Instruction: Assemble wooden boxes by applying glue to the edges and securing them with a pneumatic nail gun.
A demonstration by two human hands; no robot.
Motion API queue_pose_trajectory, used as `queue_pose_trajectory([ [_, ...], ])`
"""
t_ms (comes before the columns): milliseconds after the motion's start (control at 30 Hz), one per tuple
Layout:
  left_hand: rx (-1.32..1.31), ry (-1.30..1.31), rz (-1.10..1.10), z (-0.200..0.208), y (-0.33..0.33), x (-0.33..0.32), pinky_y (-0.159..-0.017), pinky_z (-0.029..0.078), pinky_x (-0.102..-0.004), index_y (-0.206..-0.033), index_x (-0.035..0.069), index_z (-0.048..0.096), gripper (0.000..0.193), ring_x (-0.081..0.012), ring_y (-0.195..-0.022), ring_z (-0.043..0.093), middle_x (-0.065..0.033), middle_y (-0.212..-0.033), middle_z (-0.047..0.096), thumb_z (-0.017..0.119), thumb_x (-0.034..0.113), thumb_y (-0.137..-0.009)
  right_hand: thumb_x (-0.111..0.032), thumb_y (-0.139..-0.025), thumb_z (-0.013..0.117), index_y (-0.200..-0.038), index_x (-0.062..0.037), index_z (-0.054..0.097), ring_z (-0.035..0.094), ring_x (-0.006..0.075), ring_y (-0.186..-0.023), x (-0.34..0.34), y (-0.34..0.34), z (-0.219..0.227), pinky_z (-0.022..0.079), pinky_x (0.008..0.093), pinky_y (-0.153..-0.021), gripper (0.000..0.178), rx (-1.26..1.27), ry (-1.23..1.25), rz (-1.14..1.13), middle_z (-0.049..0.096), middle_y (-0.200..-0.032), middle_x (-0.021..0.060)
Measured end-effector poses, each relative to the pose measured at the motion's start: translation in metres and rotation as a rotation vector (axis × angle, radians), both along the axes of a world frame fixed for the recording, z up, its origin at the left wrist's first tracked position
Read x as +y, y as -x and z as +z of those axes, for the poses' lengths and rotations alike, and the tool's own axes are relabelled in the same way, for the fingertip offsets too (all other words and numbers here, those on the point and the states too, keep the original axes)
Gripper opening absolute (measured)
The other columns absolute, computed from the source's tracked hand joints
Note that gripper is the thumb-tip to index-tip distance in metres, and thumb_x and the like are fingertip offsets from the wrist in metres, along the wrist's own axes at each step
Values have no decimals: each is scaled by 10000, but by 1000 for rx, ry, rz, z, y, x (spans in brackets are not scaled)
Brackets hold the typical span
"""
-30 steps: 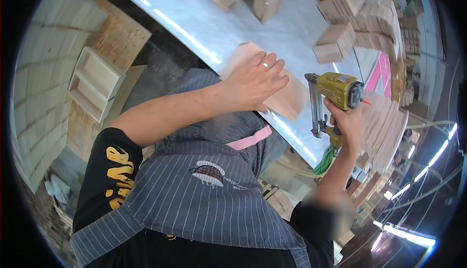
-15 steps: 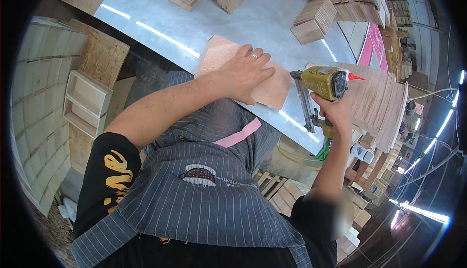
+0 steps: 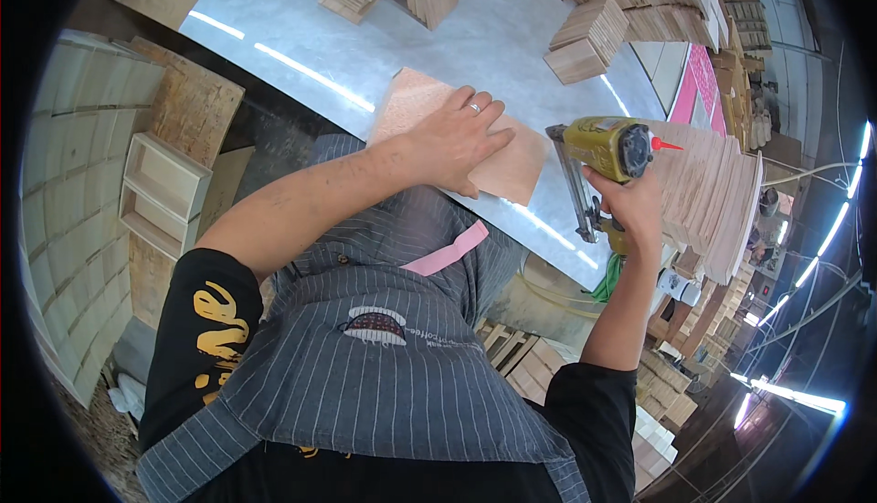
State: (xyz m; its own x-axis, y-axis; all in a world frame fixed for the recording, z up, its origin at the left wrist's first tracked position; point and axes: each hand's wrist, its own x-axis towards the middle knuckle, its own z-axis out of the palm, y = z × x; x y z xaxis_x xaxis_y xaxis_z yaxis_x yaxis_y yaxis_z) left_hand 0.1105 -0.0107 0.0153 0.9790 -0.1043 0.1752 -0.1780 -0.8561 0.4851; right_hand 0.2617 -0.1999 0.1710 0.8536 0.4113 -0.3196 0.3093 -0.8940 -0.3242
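A pale, flat wooden piece (image 3: pixel 512 163) lies at the near edge of the grey table. My left hand (image 3: pixel 464 137), with a ring on one finger, spans it, fingertips toward its far edge and thumb at its near edge. To its right, my right hand (image 3: pixel 628 203) is wrapped round the handle of a yellow-green nail gun (image 3: pixel 596 144) with a dark end cap. The gun's nose is slightly apart from the wood's right end. A red nozzle tip (image 3: pixel 667 145) shows behind the gun; the rest of that item is mostly hidden.
Stacks of thin wooden boards (image 3: pixel 699 183) stand right of the gun. More wooden stacks (image 3: pixel 585 42) lie along the far side of the table (image 3: pixel 301 23). A divided wooden tray (image 3: pixel 164 194) is at the left. A white bottle (image 3: pixel 679 285) sits below the right stack.
The nail gun has tilted a little, its nose shifting slightly up and away from the wood. My left hand and the wooden piece have barely moved.
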Motion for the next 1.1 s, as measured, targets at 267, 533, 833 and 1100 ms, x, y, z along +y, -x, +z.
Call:
queue_pose_trajectory([
  [267, 130, -173, 109, 18, 40, 35, -1176, 221, -610, -1397, 110, 532, 967, -393, -1368, 402, -212, -1442, 457, 897, 458, -572, -316, -746, 862, -957, 6, 739, 628, 125, -556, 29, 6, -11, 503, 319, -559, 404, 135, 22, 52, 679, -669, 73],
  [533, 79, -90, 118, 6, 42, 41, -1179, 216, -607, -1376, 147, 561, 923, -352, -1367, 411, -147, -1428, 474, 893, 435, -564, -323, -745, 858, -966, 15, 746, 634, 140, -554, 59, 19, -15, 508, 326, -569, 420, 149, 42, 108, 675, -638, 86],
  [833, 87, -63, 126, 6, 42, 41, -1185, 193, -602, -1383, 140, 560, 936, -351, -1382, 393, -158, -1437, 467, 891, 431, -557, -308, -765, 834, -1054, 10, 739, 750, 319, -889, 61, 26, -14, 567, 406, -776, 440, 45, 25, 279, 753, -911, 197],
  [1100, 95, -67, 129, 14, 44, 43, -1146, 241, -568, -1348, 128, 595, 904, -366, -1337, 414, -173, -1425, 474, 876, 454, -553, -303, -792, 835, -1086, 30, 704, 729, 282, -861, -33, -4, -20, 553, 402, -787, 463, -120, -128, -203, 749, -938, 171],
])
